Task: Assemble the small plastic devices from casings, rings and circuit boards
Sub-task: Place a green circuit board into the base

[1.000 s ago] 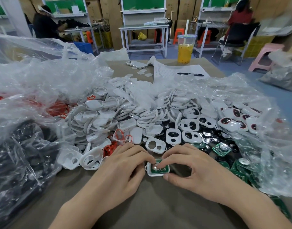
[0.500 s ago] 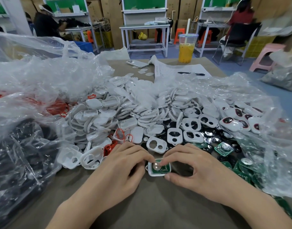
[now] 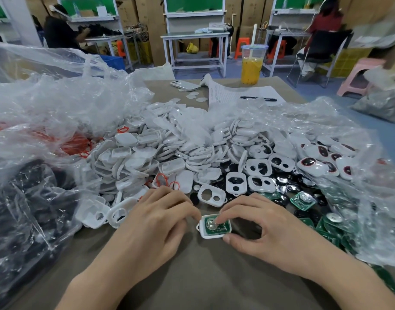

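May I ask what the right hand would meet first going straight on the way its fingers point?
The right hand would probably meet the left hand's fingertips, just across the small white plastic casing with the green circuit board it pinches.

- Grey-brown table [image 3: 192, 276]
- Heap of white casings [image 3: 169, 153] across the middle
- Green circuit boards [image 3: 303, 200] at right
- One board-filled casing [image 3: 215, 234] in front
- Plastic bags [image 3: 46, 104] on both sides
- Far edge: phone [image 3: 185, 85], paper [image 3: 236, 93], drink cup [image 3: 252, 63]

White casing [image 3: 215, 235] flat on table — green board [image 3: 216, 227] seemingly seated.
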{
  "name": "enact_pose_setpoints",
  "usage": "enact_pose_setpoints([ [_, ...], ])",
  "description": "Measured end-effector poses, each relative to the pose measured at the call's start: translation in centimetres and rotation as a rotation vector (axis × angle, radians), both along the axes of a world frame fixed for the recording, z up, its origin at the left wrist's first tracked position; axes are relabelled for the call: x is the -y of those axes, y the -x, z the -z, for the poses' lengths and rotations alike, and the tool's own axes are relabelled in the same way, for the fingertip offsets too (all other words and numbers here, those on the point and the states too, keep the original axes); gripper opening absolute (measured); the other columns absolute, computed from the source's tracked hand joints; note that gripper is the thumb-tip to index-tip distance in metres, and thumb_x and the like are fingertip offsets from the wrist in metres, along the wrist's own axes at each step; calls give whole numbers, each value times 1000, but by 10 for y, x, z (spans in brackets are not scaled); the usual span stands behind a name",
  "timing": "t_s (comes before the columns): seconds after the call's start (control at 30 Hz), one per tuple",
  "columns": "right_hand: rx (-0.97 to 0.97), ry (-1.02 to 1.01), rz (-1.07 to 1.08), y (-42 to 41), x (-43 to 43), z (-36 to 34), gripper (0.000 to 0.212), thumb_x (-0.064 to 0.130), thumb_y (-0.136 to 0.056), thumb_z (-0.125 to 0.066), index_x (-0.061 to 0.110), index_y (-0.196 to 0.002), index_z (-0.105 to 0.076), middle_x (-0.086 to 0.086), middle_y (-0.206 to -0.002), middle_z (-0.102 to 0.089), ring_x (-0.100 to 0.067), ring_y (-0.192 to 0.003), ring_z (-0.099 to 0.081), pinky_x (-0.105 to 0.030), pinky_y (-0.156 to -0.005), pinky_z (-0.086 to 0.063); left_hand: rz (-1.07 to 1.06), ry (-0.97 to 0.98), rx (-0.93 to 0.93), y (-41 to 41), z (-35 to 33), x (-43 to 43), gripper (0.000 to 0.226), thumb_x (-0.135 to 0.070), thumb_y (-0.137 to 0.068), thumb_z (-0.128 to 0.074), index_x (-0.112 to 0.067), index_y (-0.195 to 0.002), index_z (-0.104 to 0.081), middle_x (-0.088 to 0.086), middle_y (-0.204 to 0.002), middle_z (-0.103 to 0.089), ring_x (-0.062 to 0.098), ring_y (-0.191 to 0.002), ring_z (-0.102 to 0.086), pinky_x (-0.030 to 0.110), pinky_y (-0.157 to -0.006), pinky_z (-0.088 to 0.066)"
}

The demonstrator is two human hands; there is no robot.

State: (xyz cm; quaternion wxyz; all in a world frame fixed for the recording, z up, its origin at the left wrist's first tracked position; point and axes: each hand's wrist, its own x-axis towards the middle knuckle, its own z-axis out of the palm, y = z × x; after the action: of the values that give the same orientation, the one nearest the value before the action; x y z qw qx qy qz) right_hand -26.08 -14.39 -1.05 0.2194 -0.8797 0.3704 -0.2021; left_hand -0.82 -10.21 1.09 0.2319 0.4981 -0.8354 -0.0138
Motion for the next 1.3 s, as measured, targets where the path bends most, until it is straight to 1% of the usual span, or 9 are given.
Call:
enact_pose_setpoints([
  [0.23, -48, 12, -18, -2, -2, -3, 31, 59, -90, -56, 57, -121, -61, 34, -122, -50, -3, -122, -47, -11, -98, -35, 51, -72, 21, 1, 2, 0, 33, -32, -98, -41, -35, -101, -73, -17, -104, -63, 9, -102, -55, 30, -88, -46],
  [0.43, -39, 4, -13, -1, -2, -4, 30, 55, -89, -59, 56, -119, -63, 35, -123, -52, -1, -122, -46, -9, -99, -33, 153, 17, 86, -6, 3, 2, 23, -23, -99, -51, -31, -103, -72, -15, -108, -64, 11, -101, -56, 28, -89, -45],
  [0.53, -30, 0, -8, -1, -2, -4, 29, 50, -89, -63, 55, -118, -64, 34, -124, -53, -2, -122, -47, -7, -99, -32, 228, 8, 84, -10, 3, 0, 27, -21, -99, -49, -32, -109, -72, -17, -114, -63, 11, -102, -56, 30, -87, -45],
  [0.67, -34, -6, -4, -2, -2, -4, 28, 46, -90, -64, 54, -116, -66, 34, -125, -53, -3, -122, -48, -9, -101, -32, 303, 14, 130, -8, 4, 3, 37, -10, -88, -49, -29, -110, -70, -18, -118, -64, 11, -104, -56, 32, -89, -45],
  [0.9, -33, -18, -11, -1, -1, -4, 28, 45, -90, -64, 54, -116, -66, 34, -126, -53, -4, -121, -49, -11, -101, -34, 353, 22, 193, -11, 3, 6, 40, -7, -84, -51, -29, -112, -68, -19, -119, -64, 10, -104, -55, 28, -95, -42],
  [1.0, -32, -14, -7, -1, 0, -3, 28, 47, -89, -62, 54, -116, -65, 34, -127, -53, -3, -121, -49, -11, -101, -34, 346, 18, 208, -7, 3, 8, 34, -9, -84, -50, -29, -108, -66, -18, -115, -62, 12, -100, -55, 31, -91, -44],
  [1.1, -28, -4, -6, -2, 0, -2, 29, 49, -88, -60, 53, -116, -65, 33, -127, -54, -3, -122, -49, -10, -101, -33, 302, 25, 147, -6, 4, 8, 29, -8, -86, -50, -26, -102, -67, -14, -109, -62, 13, -96, -55, 29, -87, -43],
  [1.2, -14, 0, 3, -2, 0, 0, 29, 49, -88, -61, 53, -116, -65, 33, -126, -55, -4, -122, -49, -11, -101, -34, 208, 63, 11, -11, 6, 7, 26, -1, -84, -51, -19, -95, -65, -10, -100, -60, 13, -90, -56, 24, -80, -43],
  [1.3, -17, -3, 1, -2, 0, 0, 28, 48, -88, -62, 53, -116, -65, 34, -125, -55, -7, -122, -50, -12, -100, -35, 105, 81, -98, -13, 8, 6, 18, -6, -89, -52, -18, -94, -65, -12, -96, -60, 12, -88, -58, 31, -74, -48],
])
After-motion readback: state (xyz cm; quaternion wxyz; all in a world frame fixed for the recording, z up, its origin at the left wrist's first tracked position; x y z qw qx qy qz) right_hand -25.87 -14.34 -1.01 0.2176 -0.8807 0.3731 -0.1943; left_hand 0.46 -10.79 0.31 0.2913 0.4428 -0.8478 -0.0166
